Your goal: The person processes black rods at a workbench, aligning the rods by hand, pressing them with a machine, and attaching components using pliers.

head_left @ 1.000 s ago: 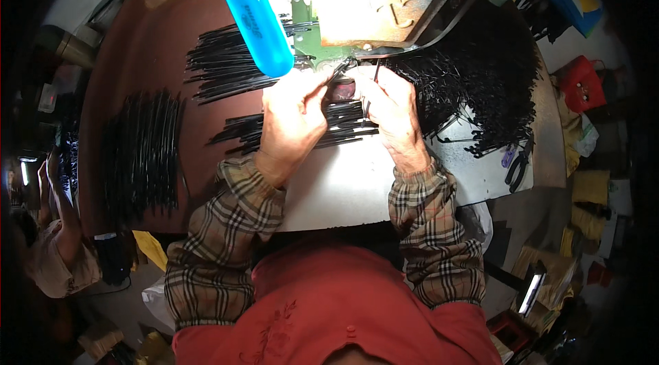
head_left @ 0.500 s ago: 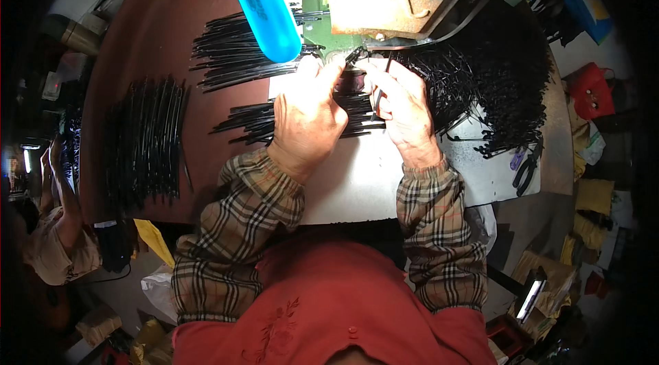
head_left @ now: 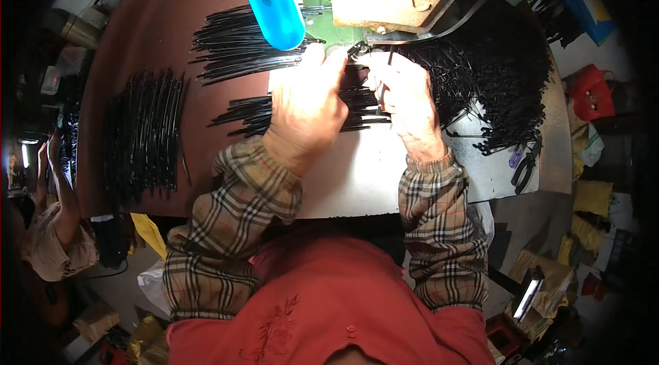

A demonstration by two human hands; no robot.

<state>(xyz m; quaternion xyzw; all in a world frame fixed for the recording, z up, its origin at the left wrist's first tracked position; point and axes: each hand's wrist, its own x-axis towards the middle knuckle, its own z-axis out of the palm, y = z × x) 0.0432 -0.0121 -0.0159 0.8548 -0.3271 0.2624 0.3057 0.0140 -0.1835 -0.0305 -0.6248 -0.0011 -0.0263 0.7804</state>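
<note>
My left hand [head_left: 305, 106] is closed, its thumb and forefinger pressed at the foot of a green machine [head_left: 336, 37]. Whatever its fingers grip is hidden behind them. Beside the thumb tip is a small dark end piece [head_left: 357, 50]. My right hand [head_left: 410, 102] pinches a thin black rod [head_left: 382, 92] that slants up between its fingers. Under and around my hands lies a bundle of similar black rods [head_left: 250, 115]. Another stack of rods [head_left: 237, 46] sits behind my left hand, and a large tangled heap [head_left: 498, 77] spreads to the right.
A blue translucent plastic piece [head_left: 271, 1] hangs before the machine, beside its rusty metal plate [head_left: 377, 5]. More black rods [head_left: 144, 135] lie at the table's left. Black-handled pliers [head_left: 526, 169] rest near the right edge. Another person's arms [head_left: 63, 186] show far left.
My right hand has shifted slightly right and down, with the thin rod still in it. My left hand stays almost in place. The whole view has tilted a little.
</note>
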